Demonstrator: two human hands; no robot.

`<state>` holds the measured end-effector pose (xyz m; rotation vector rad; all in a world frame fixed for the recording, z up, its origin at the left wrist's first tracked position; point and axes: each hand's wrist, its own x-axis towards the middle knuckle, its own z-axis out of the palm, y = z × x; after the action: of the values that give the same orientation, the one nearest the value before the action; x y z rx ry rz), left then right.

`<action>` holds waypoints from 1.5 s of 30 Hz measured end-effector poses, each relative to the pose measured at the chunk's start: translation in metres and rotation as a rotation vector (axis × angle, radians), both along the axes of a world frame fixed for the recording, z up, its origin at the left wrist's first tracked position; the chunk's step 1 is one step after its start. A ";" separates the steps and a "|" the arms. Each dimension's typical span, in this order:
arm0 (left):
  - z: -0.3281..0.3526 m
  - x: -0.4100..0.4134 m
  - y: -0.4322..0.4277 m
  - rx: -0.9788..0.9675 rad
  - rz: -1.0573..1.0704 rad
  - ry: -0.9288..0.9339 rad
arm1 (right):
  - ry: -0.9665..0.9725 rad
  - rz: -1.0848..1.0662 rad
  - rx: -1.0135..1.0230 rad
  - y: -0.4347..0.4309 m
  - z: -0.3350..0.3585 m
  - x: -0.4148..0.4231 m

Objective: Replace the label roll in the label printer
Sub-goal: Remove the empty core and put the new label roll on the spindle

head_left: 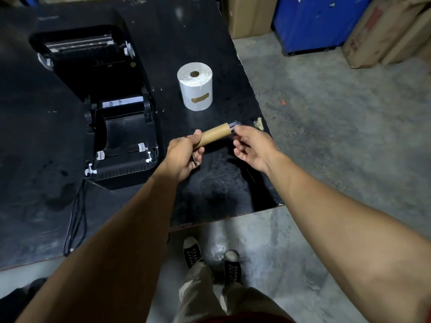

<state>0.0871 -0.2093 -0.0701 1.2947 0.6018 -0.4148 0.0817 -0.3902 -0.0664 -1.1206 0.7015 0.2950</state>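
Brown cardboard, bare of labels: the spent tube core [213,136] is held in the air just beside the open black label printer [105,108], over the dark, scuffed surface [210,190]. The left hand [184,157] has its grip wrapped closed around the near end of the core, thumb on top. The right hand [253,146] pinches the dark plastic spindle [234,125] that sticks out of the far end; its other fingers are loosely spread, and motion blur hides exactly how firmly the pinch is closed. The step in hand looks to be drawing the spindle out of the old core. To do it well, pull straight along the tube's axis — any sideways lever would bind it against the cardboard — while the left hand holds firm without crushing the tube. The full white label roll [195,86] stands upright on its end on the surface, well apart from the hands and near the printer; 1 strip of tan tape keeps its loose end down. The printer's lid is tipped back and its roll bay sits empty, ready for the spindle once the fresh roll is on it.
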 end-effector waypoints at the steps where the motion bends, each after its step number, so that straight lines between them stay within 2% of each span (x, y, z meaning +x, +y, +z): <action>1: 0.001 0.001 0.001 0.001 0.015 -0.007 | 0.006 -0.117 0.047 -0.003 0.001 0.004; 2: 0.001 0.002 0.003 0.011 0.027 -0.013 | 0.006 -0.256 0.073 -0.008 0.001 0.009; 4: 0.001 0.005 0.008 0.055 0.031 -0.015 | -0.005 -0.372 -0.072 -0.022 0.003 0.019; 8: 0.004 0.010 0.013 0.134 0.038 -0.011 | 0.002 -0.056 -0.454 -0.034 -0.003 0.033; 13: 0.008 0.013 0.012 0.131 0.051 -0.010 | 0.068 0.340 -0.570 -0.013 -0.022 0.029; 17: 0.003 0.012 0.017 0.115 0.064 0.014 | 0.086 0.425 -0.693 0.003 -0.041 0.033; 25: -0.008 0.007 0.019 0.105 0.083 0.053 | 0.023 0.394 -0.869 0.005 -0.051 0.033; 27: -0.006 0.006 0.017 0.078 0.093 0.053 | -0.053 0.380 -0.778 0.003 -0.043 0.031; 30: 0.000 0.006 0.013 0.031 0.127 0.050 | -0.121 0.524 -0.396 0.004 -0.018 0.020; 33: 0.003 0.005 0.006 0.002 0.088 0.047 | -0.140 0.576 -0.209 0.008 -0.005 0.015; 35: 0.003 0.005 0.002 -0.019 0.059 0.054 | -0.149 0.446 -0.091 0.013 -0.002 0.016; 38: -0.001 0.003 0.006 -0.039 0.075 0.119 | -0.140 0.033 0.170 0.012 0.003 0.022; 39: -0.004 0.003 0.008 -0.029 0.087 0.150 | -0.139 -0.017 0.154 0.009 0.004 0.026; 40: -0.005 0.002 0.010 -0.006 0.095 0.173 | -0.122 0.025 0.047 0.007 0.005 0.029; 42: -0.009 0.000 0.009 0.082 0.104 0.180 | -0.071 0.282 -0.247 0.007 0.008 0.031; 45: -0.016 -0.004 0.008 0.251 0.009 0.114 | -0.038 0.671 -0.472 0.016 0.010 0.031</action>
<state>0.0832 -0.2017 -0.0866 1.5137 0.7734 -0.4171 0.1127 -0.3744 -0.0562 -1.7992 0.3434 0.6969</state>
